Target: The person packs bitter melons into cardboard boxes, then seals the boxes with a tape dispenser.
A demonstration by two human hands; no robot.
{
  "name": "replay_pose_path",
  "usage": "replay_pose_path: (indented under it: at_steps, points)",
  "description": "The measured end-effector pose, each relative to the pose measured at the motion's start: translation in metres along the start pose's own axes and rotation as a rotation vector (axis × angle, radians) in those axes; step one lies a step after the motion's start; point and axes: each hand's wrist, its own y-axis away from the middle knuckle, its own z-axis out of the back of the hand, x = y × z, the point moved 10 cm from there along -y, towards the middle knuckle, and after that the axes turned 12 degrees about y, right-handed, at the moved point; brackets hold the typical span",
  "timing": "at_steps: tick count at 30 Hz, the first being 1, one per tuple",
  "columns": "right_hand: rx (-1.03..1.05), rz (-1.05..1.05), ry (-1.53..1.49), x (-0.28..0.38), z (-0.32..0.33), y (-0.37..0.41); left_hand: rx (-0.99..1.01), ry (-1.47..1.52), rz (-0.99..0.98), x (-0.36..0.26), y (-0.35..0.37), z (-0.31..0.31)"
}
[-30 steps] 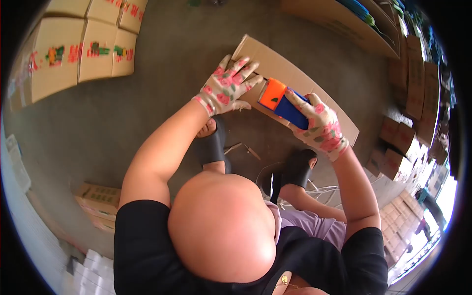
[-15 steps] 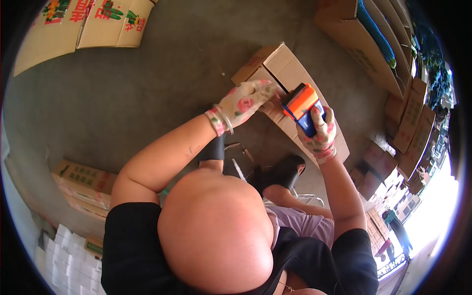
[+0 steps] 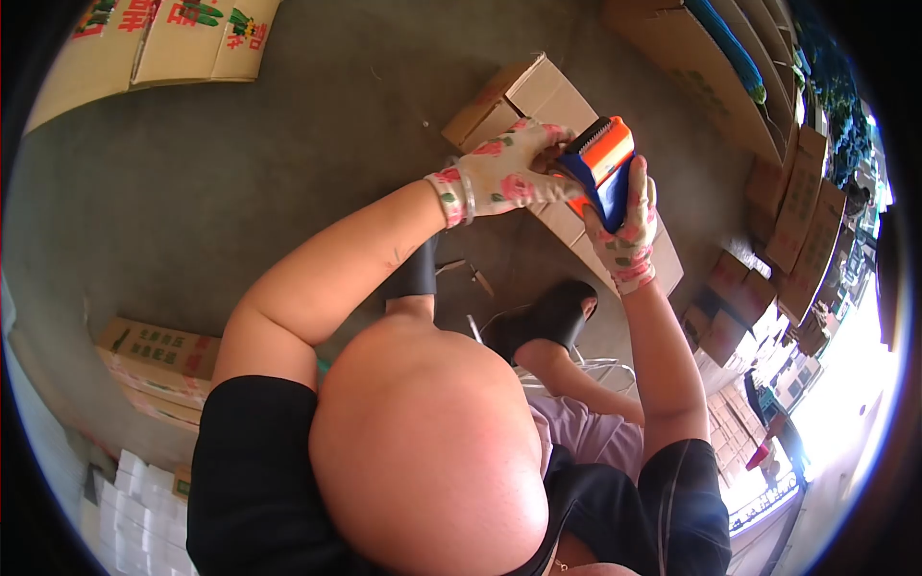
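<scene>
A blue and orange tape dispenser (image 3: pixel 610 168) with a toothed cutting edge is held up above a long cardboard box (image 3: pixel 552 96). My right hand (image 3: pixel 629 230), in a floral glove, grips its blue body from the right, fingers along its side. From the left, my left hand (image 3: pixel 509 173), gloved the same way, has its thumb and fingers curled against the dispenser's near-left side. Its fingertips are partly hidden behind the dispenser, and whether a tape end lies between them I cannot make out. The long box lies on the floor beneath both hands.
Printed cartons (image 3: pixel 192 43) stand at upper left, and a flat carton stack (image 3: pixel 158 350) lies at left. An open box (image 3: pixel 706 58) holds blue material at upper right. More cartons (image 3: pixel 807 230) line the right side. My sandalled foot (image 3: pixel 557 317) is below the long box.
My left hand has moved right and closed against the dispenser's side. The dispenser has risen slightly and turned in my right hand. The whole view has shifted a little.
</scene>
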Motion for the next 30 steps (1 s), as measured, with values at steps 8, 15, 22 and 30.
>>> replay_pose_path:
  at_steps: [8,15,22,30]
  points:
    - [0.009,-0.111,-0.057,-0.006,-0.003,0.013,0.018,-0.221,-0.204,-0.012,-0.015,-0.004]
    - [0.060,-0.176,-0.062,-0.008,-0.006,0.011,-0.225,-0.457,-0.399,-0.009,-0.010,0.005]
    - [-0.010,-0.130,-0.087,-0.005,-0.003,0.017,-0.056,0.298,0.087,0.025,-0.035,0.010]
    - [0.257,-0.183,-0.048,0.007,0.001,-0.017,-0.584,0.046,-0.390,-0.035,-0.008,0.128]
